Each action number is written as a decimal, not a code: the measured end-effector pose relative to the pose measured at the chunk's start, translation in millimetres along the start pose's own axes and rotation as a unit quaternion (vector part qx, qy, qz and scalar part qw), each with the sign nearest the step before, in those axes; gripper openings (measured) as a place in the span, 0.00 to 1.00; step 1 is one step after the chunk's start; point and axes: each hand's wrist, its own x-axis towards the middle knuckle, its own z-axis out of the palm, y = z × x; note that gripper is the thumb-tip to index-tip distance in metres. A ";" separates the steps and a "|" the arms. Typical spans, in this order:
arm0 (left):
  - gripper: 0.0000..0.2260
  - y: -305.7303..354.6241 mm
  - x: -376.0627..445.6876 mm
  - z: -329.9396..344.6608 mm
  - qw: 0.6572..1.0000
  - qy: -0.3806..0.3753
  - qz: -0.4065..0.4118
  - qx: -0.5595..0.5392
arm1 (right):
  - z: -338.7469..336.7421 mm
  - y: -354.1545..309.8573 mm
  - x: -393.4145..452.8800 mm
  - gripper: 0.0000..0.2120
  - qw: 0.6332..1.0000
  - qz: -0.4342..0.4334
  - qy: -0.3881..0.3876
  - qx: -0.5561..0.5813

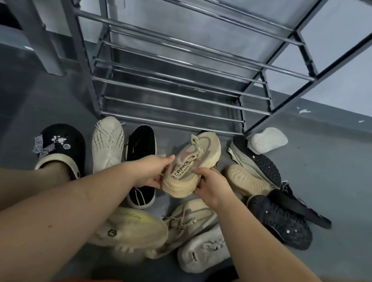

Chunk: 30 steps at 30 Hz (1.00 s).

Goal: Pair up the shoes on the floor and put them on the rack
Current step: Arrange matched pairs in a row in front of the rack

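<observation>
A beige chunky sneaker [195, 161] with black lettering on its heel is held above the floor, toe toward the rack. My left hand [153, 171] grips its heel from the left and my right hand [213, 186] grips it from the right. Its look-alike beige sneaker [187, 219] lies on the floor just below. The metal shoe rack [173, 95] stands directly ahead with bare rails. Other loose shoes: a white knit sneaker [107, 143], a black slip-on [142, 159], a pale yellow sneaker [133, 228] and a white sneaker [203, 249].
To the right lie an upturned tan sole [247, 180], a black-soled grey shoe [259, 162], a white shoe [268, 140] on its side, a black clog [285, 224] and a black sandal [302, 205]. A foot at left wears a decorated black clog [61, 146]. A grey post [43, 22] stands at left.
</observation>
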 end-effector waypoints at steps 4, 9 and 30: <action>0.08 -2.1 -6.1 -10.3 0.998 -0.044 0.006 0.046 | -4.9 11.1 -9.5 0.21 0.999 0.015 -0.023 0.029; 0.04 -12.0 -6.6 -5.3 0.994 -0.050 0.018 0.095 | -12.1 31.0 -17.5 0.18 0.999 0.015 -0.021 0.030; 0.20 -73.7 27.7 29.0 0.931 0.007 -0.017 0.365 | -148.8 75.8 -27.5 0.16 0.976 0.046 0.215 0.012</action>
